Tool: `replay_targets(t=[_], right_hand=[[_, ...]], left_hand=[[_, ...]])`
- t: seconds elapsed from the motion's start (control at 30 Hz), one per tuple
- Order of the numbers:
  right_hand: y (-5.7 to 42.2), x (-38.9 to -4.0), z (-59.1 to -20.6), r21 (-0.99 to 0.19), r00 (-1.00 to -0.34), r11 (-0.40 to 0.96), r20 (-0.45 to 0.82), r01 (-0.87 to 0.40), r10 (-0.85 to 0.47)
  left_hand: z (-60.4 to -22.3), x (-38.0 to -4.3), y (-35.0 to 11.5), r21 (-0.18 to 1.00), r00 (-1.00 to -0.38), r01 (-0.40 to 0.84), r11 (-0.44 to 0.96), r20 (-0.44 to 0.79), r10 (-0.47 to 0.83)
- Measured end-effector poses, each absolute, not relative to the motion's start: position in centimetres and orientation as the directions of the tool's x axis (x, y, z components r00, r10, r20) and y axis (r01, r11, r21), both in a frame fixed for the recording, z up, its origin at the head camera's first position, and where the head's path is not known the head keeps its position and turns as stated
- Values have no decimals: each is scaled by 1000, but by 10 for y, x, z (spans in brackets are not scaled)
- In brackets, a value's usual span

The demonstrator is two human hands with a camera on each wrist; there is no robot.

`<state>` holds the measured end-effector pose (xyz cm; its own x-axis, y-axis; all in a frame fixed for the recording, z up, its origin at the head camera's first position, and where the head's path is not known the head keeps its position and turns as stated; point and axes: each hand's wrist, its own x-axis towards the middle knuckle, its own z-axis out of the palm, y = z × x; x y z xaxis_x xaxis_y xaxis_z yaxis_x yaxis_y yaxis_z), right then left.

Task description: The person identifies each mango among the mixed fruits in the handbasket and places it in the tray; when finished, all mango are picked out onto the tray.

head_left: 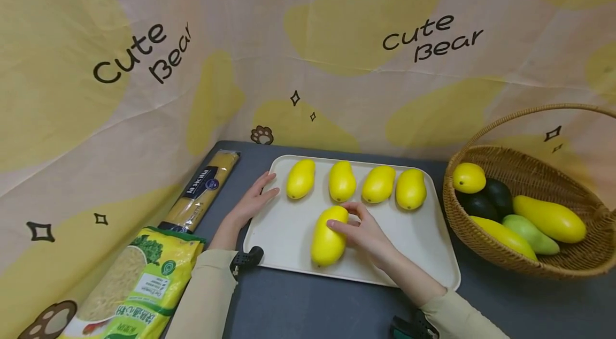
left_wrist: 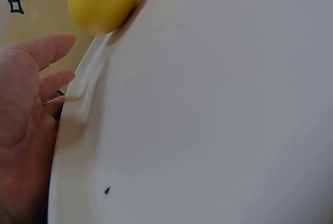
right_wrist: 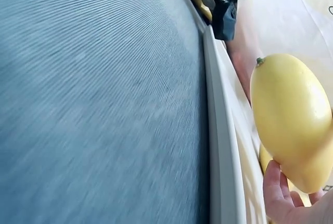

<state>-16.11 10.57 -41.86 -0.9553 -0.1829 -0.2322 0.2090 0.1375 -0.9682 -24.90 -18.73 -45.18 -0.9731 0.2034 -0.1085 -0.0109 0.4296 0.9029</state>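
A yellow mango is gripped between the thumb and fingers of my right hand, over the front half of a white tray. In the right wrist view that mango shows its stem end, with the fingertips around its narrower end. Along the tray's far side lie more mangoes: one at the left, two in the middle and one at the right. My left hand rests at the tray's left rim, its fingers extended and holding nothing.
A wicker basket at the right holds several fruits, among them a green one and dark ones. Left of the tray lie a pack of spaghetti and a yellow-green food bag. Patterned cloth hangs behind the grey table.
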Motion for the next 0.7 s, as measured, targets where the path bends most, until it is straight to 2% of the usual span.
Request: replay_targets(t=[0.2,0.43,0.7], right_hand=[[84,-170,-421,-963,-948,176,-238,203,-212],[64,-176,-423,-959,-936,223,-235,178,-264],[47,-183,-428,-946,-944,310,-187,98,-272]], left_hand=[[-432,-239,-182,907,-967,-35,419,-137,215],[-454,-251,-188,915,-973,-12,403,-105,208],[-456,-250,-190,910,-973,5,414,-90,210]])
